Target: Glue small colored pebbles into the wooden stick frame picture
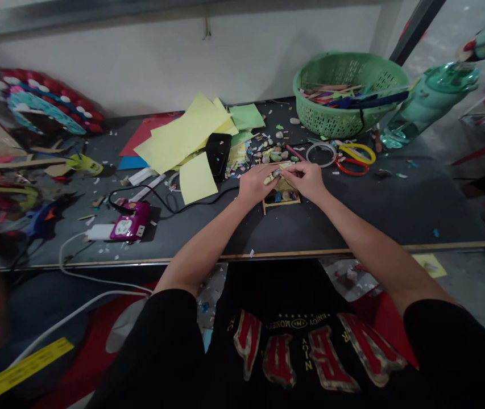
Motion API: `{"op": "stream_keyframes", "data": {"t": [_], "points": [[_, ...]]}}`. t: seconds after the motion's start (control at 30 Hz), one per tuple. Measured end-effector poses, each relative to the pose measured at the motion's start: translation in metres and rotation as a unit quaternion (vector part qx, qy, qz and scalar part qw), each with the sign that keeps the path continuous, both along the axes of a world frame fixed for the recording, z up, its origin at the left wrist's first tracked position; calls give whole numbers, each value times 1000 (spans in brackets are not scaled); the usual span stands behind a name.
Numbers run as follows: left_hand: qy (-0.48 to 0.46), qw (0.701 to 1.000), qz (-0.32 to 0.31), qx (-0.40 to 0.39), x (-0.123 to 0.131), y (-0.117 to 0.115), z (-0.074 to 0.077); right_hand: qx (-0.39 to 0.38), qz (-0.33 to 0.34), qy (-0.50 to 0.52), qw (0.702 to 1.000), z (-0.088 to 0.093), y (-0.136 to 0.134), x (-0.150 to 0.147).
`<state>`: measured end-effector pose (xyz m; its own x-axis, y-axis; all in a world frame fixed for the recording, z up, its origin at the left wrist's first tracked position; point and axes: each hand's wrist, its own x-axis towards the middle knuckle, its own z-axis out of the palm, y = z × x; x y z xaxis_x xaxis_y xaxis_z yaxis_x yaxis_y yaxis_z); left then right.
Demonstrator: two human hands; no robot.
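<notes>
My left hand point(256, 184) and my right hand point(309, 179) meet over a small wooden-stick frame point(282, 198) lying on the dark table. Small coloured pebbles sit inside the frame. Both hands have fingers curled and pinched together on a small pale piece point(277, 170) held just above the frame; it is too small to name. More loose pebbles point(273, 152) lie scattered just beyond the hands.
A green basket point(348, 91) of craft sticks stands at the back right beside a green bottle point(425, 102). Scissors point(355, 159) and a ring point(321, 153) lie near it. Yellow paper sheets point(182, 139), a black device point(218, 153), a pink power strip point(130, 222) and cables lie left.
</notes>
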<state>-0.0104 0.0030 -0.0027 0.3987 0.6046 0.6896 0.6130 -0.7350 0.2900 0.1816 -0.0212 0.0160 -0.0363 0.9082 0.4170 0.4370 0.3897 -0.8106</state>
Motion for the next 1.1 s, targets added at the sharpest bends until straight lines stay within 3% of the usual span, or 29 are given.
{"op": "stream_keyframes", "data": {"t": [0.4, 0.7, 0.77, 0.93, 1.1], "points": [[26, 999, -37, -15, -3, 3, -1, 85, -60, -91, 990, 3, -5, -1], [-11, 998, -65, -9, -6, 8, 0, 63, -132, -100, 984, 2, -2, 1], [-18, 997, -72, -18, -6, 8, 0, 55, -109, -78, 989, 1, 0, 4], [-26, 995, -87, -35, -4, 8, -3, -9, 49, 0, 999, -1, 2, 2], [-13, 992, -121, -23, -2, 8, -6, -60, 101, 33, 993, -4, 6, 3]]}}
